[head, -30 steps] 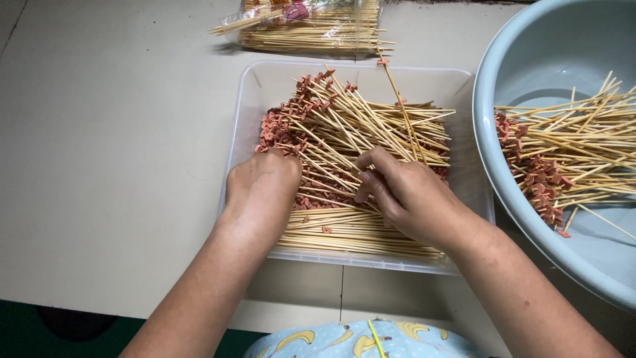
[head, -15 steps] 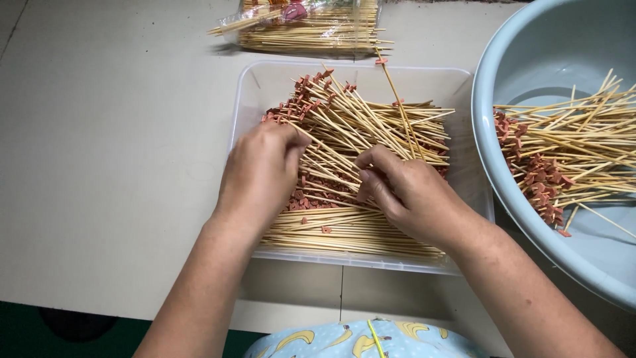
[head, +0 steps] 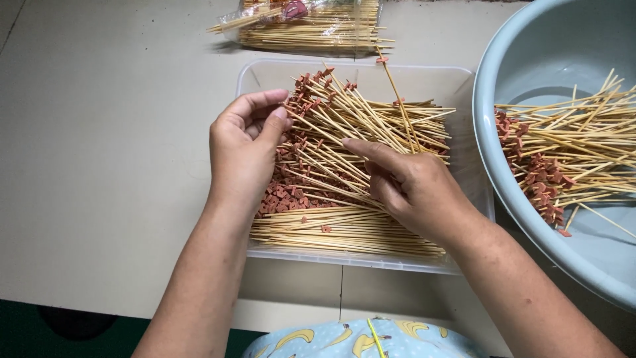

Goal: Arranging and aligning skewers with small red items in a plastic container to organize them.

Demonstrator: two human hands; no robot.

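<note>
From the head view: both hands are over the clear plastic tray (head: 464, 172), which sits near the front edge of the desk (head: 99, 166). The left hand (head: 242, 156) hovers at the tray's left side, thumb and forefinger pressed together at the red-tipped ends of the bamboo skewers (head: 358, 126); it seems to be pinching a few tips, though the fingers hide exactly which. The right hand (head: 414, 189) lies across the middle of the pile, forefinger stretched flat along the sticks, likely steadying them so the heap does not shift. More skewers rest in the pale blue basin (head: 503, 79) at the desk's right edge, and a wrapped bundle (head: 311, 26) lies at the far edge.
</note>
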